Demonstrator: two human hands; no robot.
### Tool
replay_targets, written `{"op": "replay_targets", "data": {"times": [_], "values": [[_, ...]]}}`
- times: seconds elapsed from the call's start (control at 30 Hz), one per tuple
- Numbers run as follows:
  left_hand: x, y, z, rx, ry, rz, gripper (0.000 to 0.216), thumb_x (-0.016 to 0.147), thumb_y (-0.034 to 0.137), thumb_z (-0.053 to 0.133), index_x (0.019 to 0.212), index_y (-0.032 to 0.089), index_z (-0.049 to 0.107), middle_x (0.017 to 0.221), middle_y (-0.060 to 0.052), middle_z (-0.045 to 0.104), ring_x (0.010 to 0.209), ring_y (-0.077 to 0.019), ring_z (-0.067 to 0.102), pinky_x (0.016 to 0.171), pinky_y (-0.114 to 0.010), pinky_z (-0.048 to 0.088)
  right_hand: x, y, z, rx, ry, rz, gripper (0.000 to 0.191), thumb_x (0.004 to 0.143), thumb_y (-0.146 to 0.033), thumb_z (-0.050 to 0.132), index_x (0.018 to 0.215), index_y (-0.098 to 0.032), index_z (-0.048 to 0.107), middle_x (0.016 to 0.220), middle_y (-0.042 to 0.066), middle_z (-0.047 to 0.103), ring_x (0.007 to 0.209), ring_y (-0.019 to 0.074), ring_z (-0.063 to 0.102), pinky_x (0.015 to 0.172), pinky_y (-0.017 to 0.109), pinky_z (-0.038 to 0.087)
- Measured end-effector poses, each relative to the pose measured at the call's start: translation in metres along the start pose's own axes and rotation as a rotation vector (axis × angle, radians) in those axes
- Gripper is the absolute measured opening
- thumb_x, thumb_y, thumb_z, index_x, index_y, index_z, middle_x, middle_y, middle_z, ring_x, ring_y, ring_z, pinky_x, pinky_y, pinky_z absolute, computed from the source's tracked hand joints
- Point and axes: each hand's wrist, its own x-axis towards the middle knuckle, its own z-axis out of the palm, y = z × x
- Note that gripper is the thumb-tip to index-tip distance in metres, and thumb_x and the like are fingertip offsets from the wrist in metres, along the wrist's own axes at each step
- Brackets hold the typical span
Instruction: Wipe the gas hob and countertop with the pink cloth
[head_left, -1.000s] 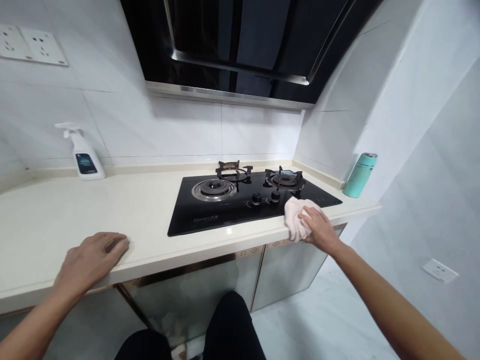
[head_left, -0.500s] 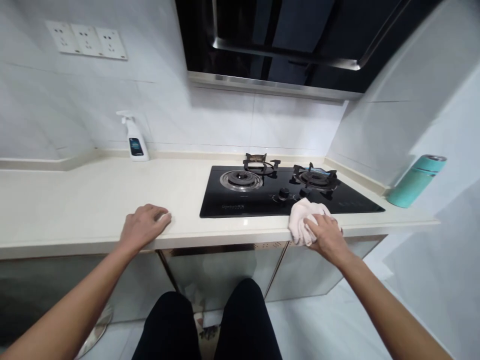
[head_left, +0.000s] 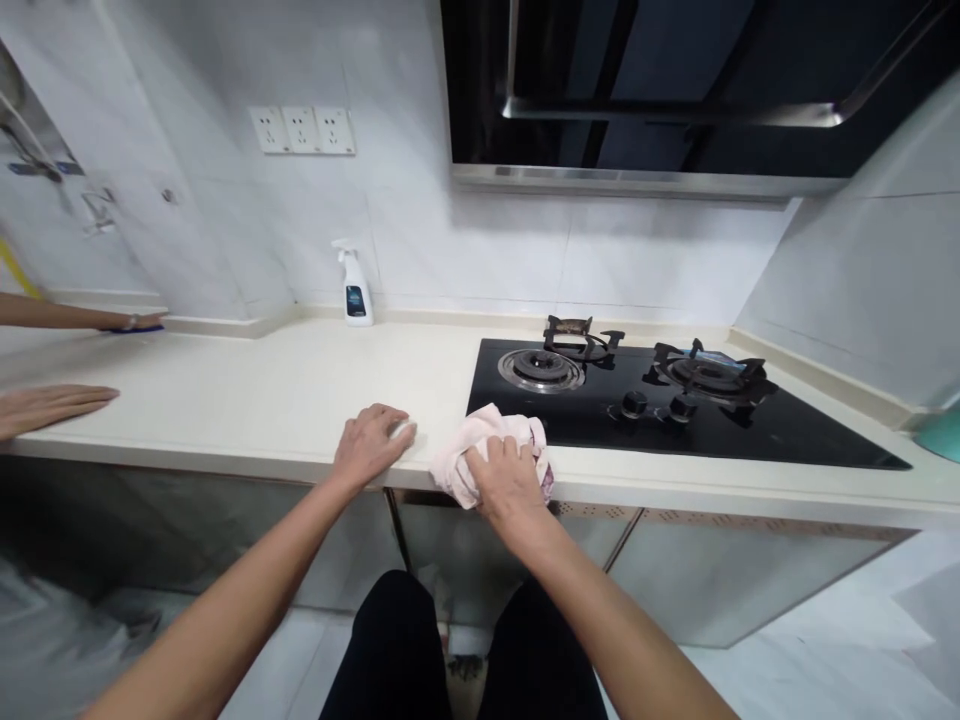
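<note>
The right hand grips a bunched, pale pink fabric cloth, fingers bent over its top. The cloth drapes over the near edge of the long cream stone desk, by the near left corner of the flat black glass gas stove. The left hand rests on the desk to the left, loosely curled, seemingly empty.

For wiping along this edge, I would spread the cloth wider under the palm, press evenly on top and front together, and give the seam beside the stove its own pass. The left hand is best well left of the cloth's path.

The cloth's underside and the palm are hidden, as is any dirt beneath. At far left, a co-worker's hand touches something blue, too small to identify; the turquoise object at far right is cut off by the frame.
</note>
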Motion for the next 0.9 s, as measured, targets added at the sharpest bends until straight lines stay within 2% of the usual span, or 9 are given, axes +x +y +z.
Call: {"op": "replay_targets", "data": {"times": [0.13, 0.23, 0.3, 0.37, 0.43, 0.53, 0.67, 0.77, 0.9], "values": [[-0.018, 0.024, 0.001, -0.142, 0.116, 0.29, 0.051, 0.1, 0.057, 0.048, 0.137, 0.025, 0.062, 0.148, -0.013, 0.055, 0.139, -0.0321, 0.048, 0.115, -0.051, 0.037, -0.001, -0.003, 0.002, 0.146, -0.014, -0.022, 0.081, 0.068, -0.037, 0.091, 0.139, -0.025, 0.054, 0.128, 0.017, 0.056, 0.11, 0.0372, 0.053, 0.093, 0.053, 0.044], [-0.032, 0.06, 0.009, -0.224, 0.06, 0.577, 0.08, 0.095, 0.073, 0.052, 0.159, 0.028, 0.038, 0.165, -0.014, 0.037, 0.151, -0.0338, 0.034, 0.121, -0.051, 0.031, -0.008, 0.015, 0.004, 0.398, -0.006, -0.103, 0.102, 0.064, -0.039, 0.092, 0.151, -0.026, 0.043, 0.145, 0.017, 0.047, 0.125, 0.039, 0.048, 0.106, 0.057, 0.04], [-0.038, 0.084, 0.018, -0.216, -0.034, 0.669, 0.096, 0.09, 0.08, 0.052, 0.165, 0.028, 0.023, 0.168, -0.016, 0.031, 0.153, -0.0356, 0.031, 0.121, -0.052, 0.031, -0.015, 0.035, 0.003, 0.609, -0.016, -0.195, 0.104, 0.072, -0.037, 0.085, 0.159, -0.025, 0.031, 0.154, 0.017, 0.04, 0.137, 0.0366, 0.042, 0.115, 0.055, 0.036], [-0.04, 0.102, 0.025, -0.163, -0.126, 0.658, 0.102, 0.089, 0.081, 0.053, 0.167, 0.027, 0.017, 0.165, -0.018, 0.037, 0.15, -0.0372, 0.036, 0.118, -0.055, 0.033, -0.021, 0.06, 0.0, 0.77, -0.048, -0.263, 0.087, 0.084, -0.035, 0.072, 0.16, -0.027, 0.032, 0.158, 0.015, 0.038, 0.144, 0.0327, 0.038, 0.119, 0.053, 0.034], [-0.04, 0.112, 0.03, -0.093, -0.161, 0.602, 0.104, 0.087, 0.079, 0.059, 0.166, 0.025, 0.02, 0.161, -0.019, 0.044, 0.146, -0.039, 0.041, 0.115, -0.057, 0.035, -0.026, 0.087, -0.002, 0.869, -0.044, -0.249, 0.059, 0.093, -0.035, 0.059, 0.151, -0.028, 0.048, 0.157, 0.012, 0.042, 0.145, 0.0299, 0.039, 0.12, 0.051, 0.035], [-0.04, 0.124, 0.03, 0.005, -0.138, 0.548, 0.096, 0.08, 0.073, 0.073, 0.156, 0.024, 0.043, 0.156, -0.018, 0.048, 0.142, -0.0412, 0.043, 0.113, -0.056, 0.035, -0.028, 0.131, 0.003, 0.905, 0.145, -0.053, 0.037, 0.1, -0.041, 0.048, 0.129, -0.027, 0.065, 0.146, 0.011, 0.054, 0.138, 0.0266, 0.05, 0.118, 0.047, 0.039], [-0.04, 0.15, 0.027, 0.099, -0.169, 0.481, 0.072, 0.074, 0.071, 0.079, 0.125, 0.021, 0.067, 0.133, -0.017, 0.061, 0.123, -0.0395, 0.054, 0.1, -0.052, 0.044, -0.02, 0.175, 0.029, 0.653, 0.351, 0.198, 0.043, 0.102, -0.051, 0.04, 0.115, -0.024, 0.07, 0.136, 0.013, 0.061, 0.128, 0.027, 0.057, 0.114, 0.05, 0.044], [-0.041, 0.18, 0.039, 0.119, -0.165, 0.486, 0.067, 0.072, 0.072, 0.079, 0.114, 0.02, 0.069, 0.122, -0.016, 0.063, 0.113, -0.0378, 0.057, 0.091, -0.051, 0.046, -0.015, 0.185, 0.056, 0.487, 0.324, 0.174, 0.049, 0.103, -0.051, 0.035, 0.116, -0.019, 0.069, 0.134, 0.016, 0.062, 0.132, 0.0303, 0.055, 0.113, 0.055, 0.045], [-0.044, 0.222, 0.07, 0.095, -0.109, 0.594, 0.065, 0.077, 0.068, 0.076, 0.119, 0.02, 0.067, 0.121, -0.015, 0.064, 0.112, -0.0354, 0.056, 0.09, -0.05, 0.045, -0.015, 0.188, 0.074, 0.38, 0.273, 0.081, 0.05, 0.104, -0.05, 0.032, 0.118, -0.019, 0.069, 0.13, 0.016, 0.066, 0.132, 0.0308, 0.055, 0.113, 0.055, 0.045]]}}
